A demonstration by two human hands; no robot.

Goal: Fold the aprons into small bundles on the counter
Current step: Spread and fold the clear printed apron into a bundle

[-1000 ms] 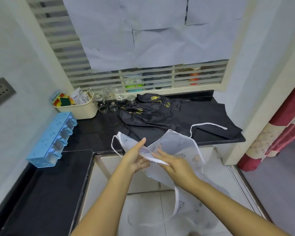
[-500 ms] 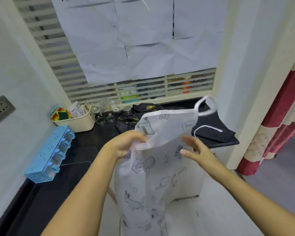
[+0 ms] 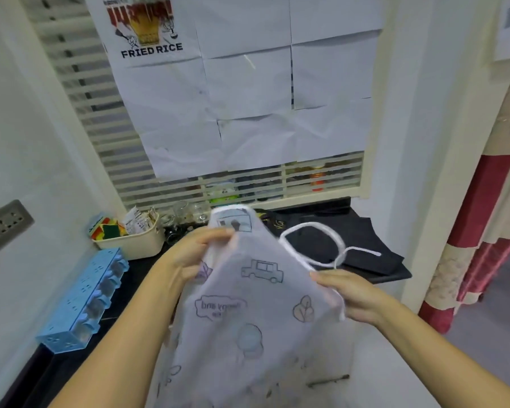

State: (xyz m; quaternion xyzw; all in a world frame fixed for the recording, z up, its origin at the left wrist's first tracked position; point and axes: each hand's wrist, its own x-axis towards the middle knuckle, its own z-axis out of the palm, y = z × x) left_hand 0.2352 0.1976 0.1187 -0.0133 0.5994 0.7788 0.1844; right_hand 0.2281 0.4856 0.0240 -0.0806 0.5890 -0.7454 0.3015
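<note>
A thin white apron [image 3: 256,313] printed with cars and leaves hangs in the air in front of the counter, held up between both hands. My left hand [image 3: 189,254] pinches its upper left edge near the bib. My right hand [image 3: 348,295] grips the right edge where the white strap [image 3: 309,245] loops upward. Behind it a black apron [image 3: 362,245] with gold print lies spread on the black counter [image 3: 136,272].
A cream basket [image 3: 136,242] of packets and sponges and several glass jars [image 3: 186,213] stand at the back of the counter. A blue plastic rack [image 3: 86,301] lies on the left counter arm. A red-and-cream curtain [image 3: 483,231] hangs at the right. Papers cover the louvred window [image 3: 248,113].
The white apron was low and bunched at the counter's front edge; both hands have raised it and spread it apart. My right hand, open half a second ago, now grips the right edge.
</note>
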